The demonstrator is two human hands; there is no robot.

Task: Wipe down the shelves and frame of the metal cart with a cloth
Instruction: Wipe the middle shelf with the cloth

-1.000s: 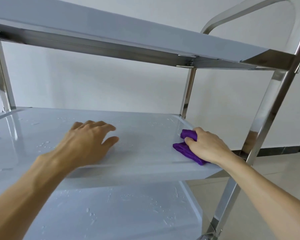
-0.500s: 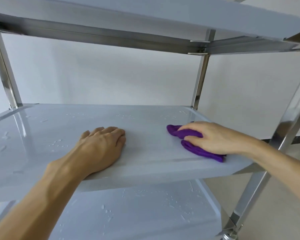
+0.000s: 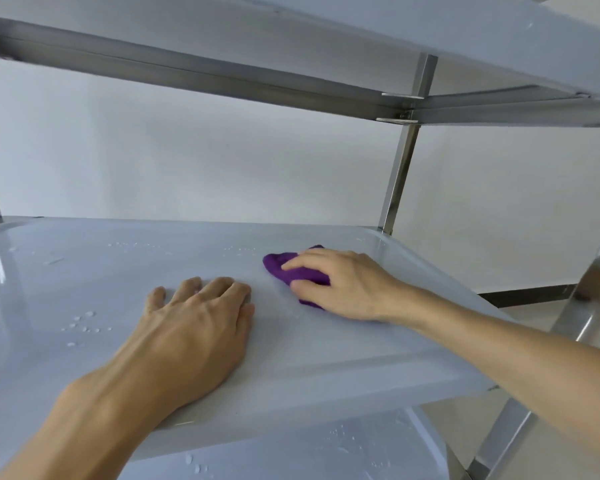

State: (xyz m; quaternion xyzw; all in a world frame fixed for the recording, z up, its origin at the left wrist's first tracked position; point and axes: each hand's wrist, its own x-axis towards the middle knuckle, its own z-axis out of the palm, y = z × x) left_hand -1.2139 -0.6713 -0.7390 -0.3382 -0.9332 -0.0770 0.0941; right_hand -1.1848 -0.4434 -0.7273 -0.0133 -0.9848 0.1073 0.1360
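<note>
Purple cloth (image 3: 293, 270) sits bunched under your right hand (image 3: 343, 285) on the middle shelf (image 3: 378, 341), right of centre; your fingers curl over it and your thumb tucks against its near edge, pressing it to the surface. Your left hand (image 3: 194, 327) lies flat on the same shelf, fingers straight, holding nothing, just beside the cloth but not touching it. Judging by the surface, you are partway through this shelf: the stretch to the right of the cloth looks dry, while droplets (image 3: 84, 323) sit to the left and along the back. The bottom shelf (image 3: 309, 452) also shows droplets, so it looks unwiped. Whether the top shelf (image 3: 326, 32) and the posts (image 3: 400, 168) are done, you cannot tell from here.
</note>
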